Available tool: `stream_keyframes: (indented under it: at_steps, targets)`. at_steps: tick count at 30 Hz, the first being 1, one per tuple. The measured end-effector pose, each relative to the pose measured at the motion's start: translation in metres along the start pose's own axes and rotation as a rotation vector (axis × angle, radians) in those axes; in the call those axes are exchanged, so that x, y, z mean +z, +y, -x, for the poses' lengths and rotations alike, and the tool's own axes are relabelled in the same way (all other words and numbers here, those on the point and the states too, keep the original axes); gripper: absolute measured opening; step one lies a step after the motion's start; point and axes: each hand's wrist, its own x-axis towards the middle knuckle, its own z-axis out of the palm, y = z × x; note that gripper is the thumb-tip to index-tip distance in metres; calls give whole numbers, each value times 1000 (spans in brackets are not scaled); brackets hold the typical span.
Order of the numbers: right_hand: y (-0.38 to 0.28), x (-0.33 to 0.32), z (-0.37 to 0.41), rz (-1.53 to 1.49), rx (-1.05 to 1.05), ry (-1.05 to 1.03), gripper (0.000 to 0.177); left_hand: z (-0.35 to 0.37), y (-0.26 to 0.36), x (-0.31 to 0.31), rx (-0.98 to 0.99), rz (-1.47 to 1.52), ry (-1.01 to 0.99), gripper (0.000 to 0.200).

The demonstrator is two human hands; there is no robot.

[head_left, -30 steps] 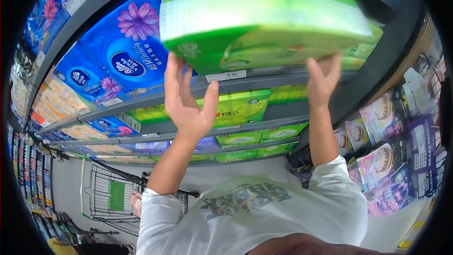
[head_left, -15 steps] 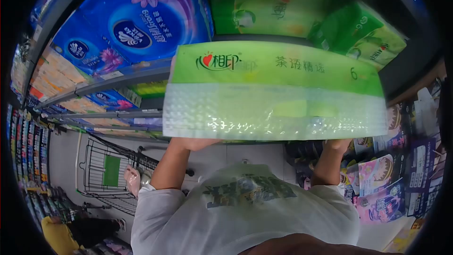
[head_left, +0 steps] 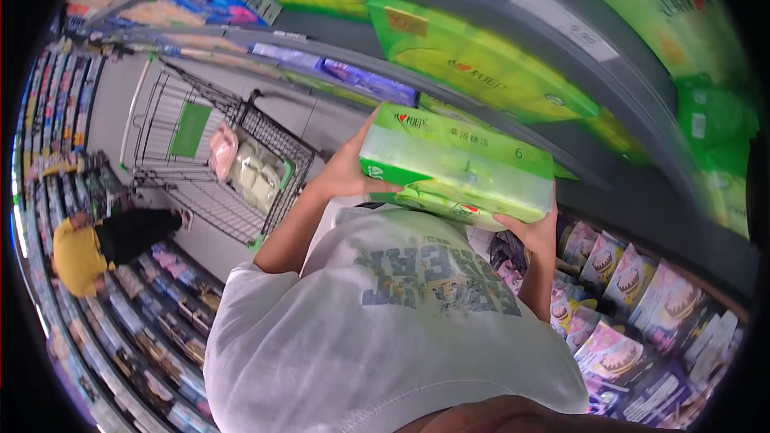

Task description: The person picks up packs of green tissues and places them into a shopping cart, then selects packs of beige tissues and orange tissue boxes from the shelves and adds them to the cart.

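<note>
Between my two hands is a green and white plastic-wrapped pack of tissues (head_left: 461, 162), marked with a 6, held close in front of my chest. My left hand (head_left: 351, 167) is closed on its left end, with the thumb along the near face. My right hand (head_left: 536, 228) grips the right end, its thumb on the lower near edge. The far-side fingers of both hands are hidden behind the pack. Just past the pack runs a shelf holding a similar green pack (head_left: 473, 60).
A wire shopping cart (head_left: 191, 130) with a pink package (head_left: 222, 148) and a clear bag of pale items (head_left: 255, 176) stands to the left. Beyond it a person in yellow (head_left: 80, 256) is by stocked shelves. Bagged goods (head_left: 613, 349) stand at lower right.
The tissue pack has come down and nearer my chest, still in both hands, and its top has tilted into view. My view has swung left and down, showing more of the cart.
</note>
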Motion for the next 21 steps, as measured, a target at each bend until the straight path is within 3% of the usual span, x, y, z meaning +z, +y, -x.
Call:
stream_keyframes:
  at_steps: [6, 11, 18, 21]
  targets:
    - [35, 15, -44, 43, 41, -244, 87, 34, -7, -4, -79, -17, 201, 119]
    - [19, 44, -82, 90, 19, -420, 83, 69, -4, -17, -141, 2, 374, 117]
    - [-21, 147, -78, 144, -89, -499, 98, 153, -50, -68, -170, 30, 484, 113]
    - [-36, 209, -60, 144, -89, -487, 105, 198, -68, -107, -206, 18, 506, 100]
